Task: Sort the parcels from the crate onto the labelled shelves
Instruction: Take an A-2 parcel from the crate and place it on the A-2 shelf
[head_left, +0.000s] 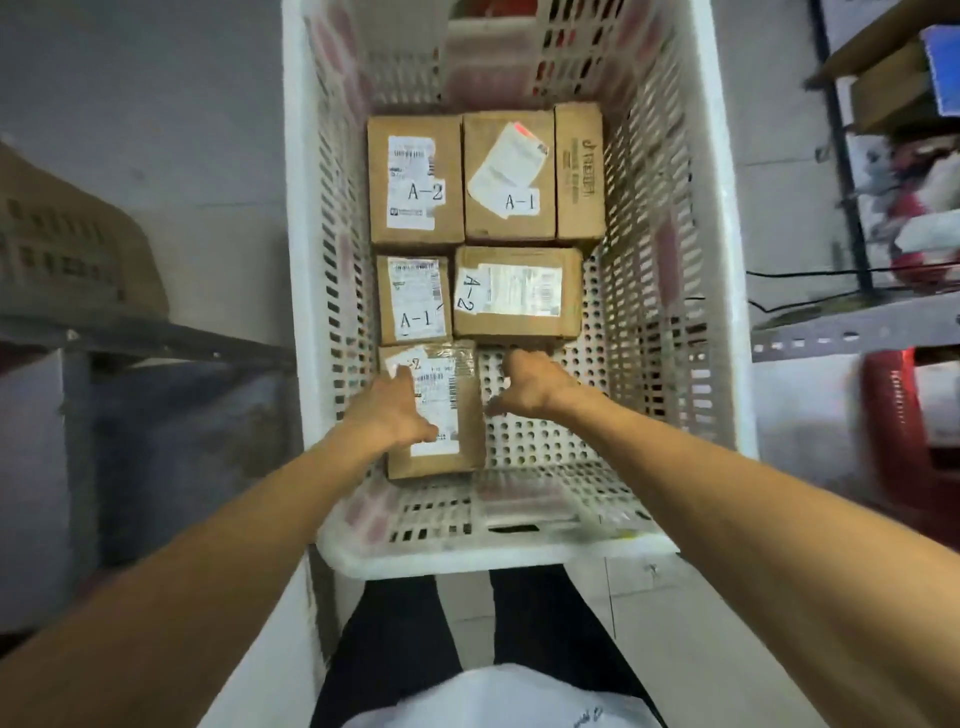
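**Head view: both hands down at the nearest parcel**

Head view looks straight down into the white crate (722, 260), where I count six cardboard parcels on the perforated floor. Four show handwritten codes, A-1 or A-2; the narrow one at far right shows none that I can read.

The nearest parcel (434, 410) lies in the near-left corner, long axis running away from me, its code partly covered and ending in 2.

My left hand (395, 410) rests flat on its top, fingers spread, not yet closed around it. My right hand (524, 384) hangs open just beside its right edge, over bare floor, apart from the box.

Judgement: the left hand is nearer; the right must close inward across the short axis to clamp it.
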